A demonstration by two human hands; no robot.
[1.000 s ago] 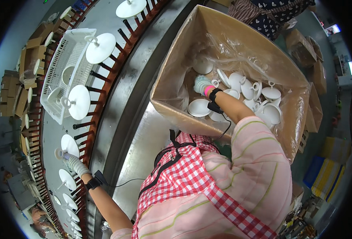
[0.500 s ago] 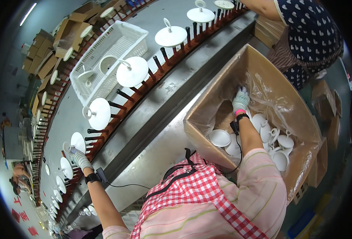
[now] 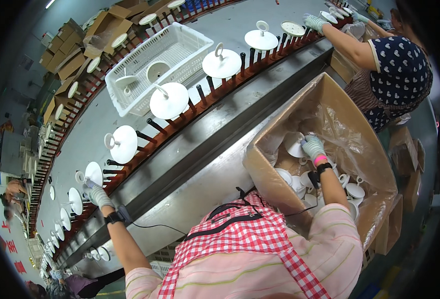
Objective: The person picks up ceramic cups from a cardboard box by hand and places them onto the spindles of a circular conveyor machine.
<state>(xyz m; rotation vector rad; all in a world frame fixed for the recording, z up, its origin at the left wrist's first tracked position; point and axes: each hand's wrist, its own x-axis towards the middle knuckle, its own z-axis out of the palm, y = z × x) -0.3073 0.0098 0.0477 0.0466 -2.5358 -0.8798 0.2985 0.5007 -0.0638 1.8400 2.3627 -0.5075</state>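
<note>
Head view: left hand point(image 3: 97, 195) grasps ringed disc point(image 3: 95, 173); right hand point(image 3: 313, 147) (gloved too), fingers grip white disc point(image 3: 293, 146) inside carton point(image 3: 379, 157)

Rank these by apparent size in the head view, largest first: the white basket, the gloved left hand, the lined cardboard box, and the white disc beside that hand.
1. Lined cardboard box
2. White basket
3. Unranked: white disc and gloved left hand, which look about alike.

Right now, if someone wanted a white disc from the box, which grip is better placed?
The right grip, probably: it is inside the cardboard box, apparently touching a white disc. The left grip is outside, at a ringed disc beside dark pegs.
</note>
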